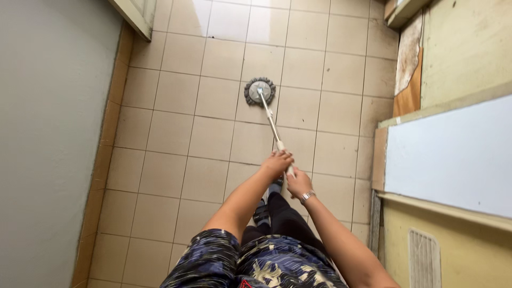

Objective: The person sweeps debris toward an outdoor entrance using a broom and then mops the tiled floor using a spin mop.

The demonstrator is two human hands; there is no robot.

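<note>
A round grey mop head [260,92] rests flat on the beige tiled floor [176,138], a few tiles ahead of me. Its pale metal handle [270,120] slants back toward my body. My left hand [277,161] grips the handle higher along the pole, fingers wrapped over it. Just below and to the right, my right hand [298,183] holds the handle's end; a silver watch sits on that wrist. Both arms reach forward from a dark patterned shirt. My dark trousers and shoes show under my hands.
A grey wall [48,133] with a brown skirting strip runs down the left. On the right stand a yellow wall, a white ledge [453,154] and a vent grille [424,258]. A worn, stained wall patch [408,64] sits at the far right corner.
</note>
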